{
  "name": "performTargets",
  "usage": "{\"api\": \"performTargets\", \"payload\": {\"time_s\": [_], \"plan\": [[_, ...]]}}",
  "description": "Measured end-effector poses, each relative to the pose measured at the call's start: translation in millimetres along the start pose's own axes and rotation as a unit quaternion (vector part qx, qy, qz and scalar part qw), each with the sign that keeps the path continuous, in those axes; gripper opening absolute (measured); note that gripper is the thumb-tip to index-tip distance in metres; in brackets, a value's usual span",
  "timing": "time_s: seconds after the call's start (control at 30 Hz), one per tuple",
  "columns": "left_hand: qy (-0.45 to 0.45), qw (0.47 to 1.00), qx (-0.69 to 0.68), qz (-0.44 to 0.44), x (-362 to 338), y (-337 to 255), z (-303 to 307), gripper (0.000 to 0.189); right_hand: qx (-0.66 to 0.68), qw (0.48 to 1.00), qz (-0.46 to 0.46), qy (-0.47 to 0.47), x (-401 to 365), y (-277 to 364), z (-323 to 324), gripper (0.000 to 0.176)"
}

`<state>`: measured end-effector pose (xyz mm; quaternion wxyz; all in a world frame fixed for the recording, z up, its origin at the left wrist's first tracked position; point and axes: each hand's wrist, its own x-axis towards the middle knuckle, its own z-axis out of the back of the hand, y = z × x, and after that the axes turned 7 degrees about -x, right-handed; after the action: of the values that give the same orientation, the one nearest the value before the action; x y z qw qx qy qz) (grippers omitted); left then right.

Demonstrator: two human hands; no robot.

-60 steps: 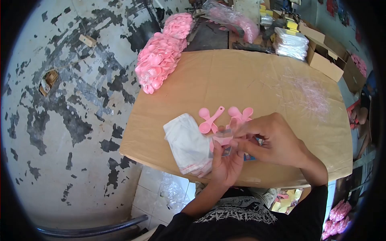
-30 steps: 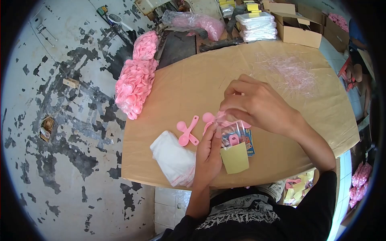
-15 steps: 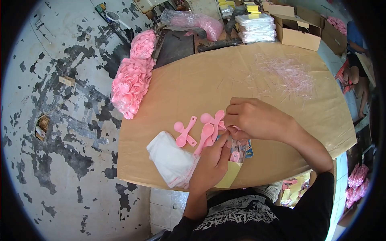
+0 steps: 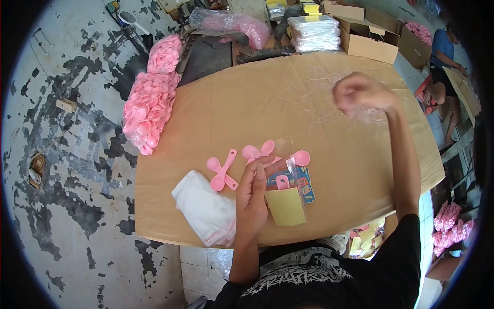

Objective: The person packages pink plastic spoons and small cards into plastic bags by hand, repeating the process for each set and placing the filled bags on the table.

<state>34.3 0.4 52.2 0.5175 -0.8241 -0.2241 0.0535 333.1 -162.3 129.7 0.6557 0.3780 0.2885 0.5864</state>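
Note:
My left hand (image 4: 251, 202) pinches a clear plastic bag (image 4: 291, 166) near its upper end. A yellow card (image 4: 286, 207) and a pink spoon handle (image 4: 282, 182) show at the bag. Under it lie blue printed cards (image 4: 307, 191). Pink measuring spoons (image 4: 250, 151) lie just beyond my left fingers, and another crossed pair (image 4: 221, 171) rests to their left. A stack of white plastic bags (image 4: 203, 208) is left of my left wrist. Over the thin clear strips (image 4: 373, 115) at the far right hovers my right hand (image 4: 362, 92), its fingers blurred.
Big bags of pink spoons (image 4: 149, 110) stand along the table's left edge. Packs of clear bags (image 4: 315, 35) and an open cardboard box (image 4: 368, 41) stand behind the table (image 4: 206, 123). Another person (image 4: 443, 51) sits at the right. A box of yellow-carded packs (image 4: 366, 239) is below the near edge.
My right hand has left the bag and moved away to the upper right, over the strips. My left hand still holds the bag; the yellow card now shows more fully. The view has shifted slightly.

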Motion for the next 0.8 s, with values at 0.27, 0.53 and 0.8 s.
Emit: {"api": "performTargets", "payload": {"time_s": [0.27,0.53,0.8], "plan": [[-0.037,0.998,-0.05,-0.001,-3.6,-3.9,-4.1,0.039,-0.287,0.893,-0.033,-0.345,-1.4,4.9,-14.6,0.032],[-0.037,0.998,0.002,-0.044,0.4,3.3,-5.9,0.039,0.026,0.997,0.007,-0.069,7.3,58.1,-151.9,0.028],[-0.047,0.998,0.011,-0.026,-1.9,7.8,-2.7,0.036,0.062,0.998,0.004,-0.033,5.5,47.8,-150.6,0.021]]}}
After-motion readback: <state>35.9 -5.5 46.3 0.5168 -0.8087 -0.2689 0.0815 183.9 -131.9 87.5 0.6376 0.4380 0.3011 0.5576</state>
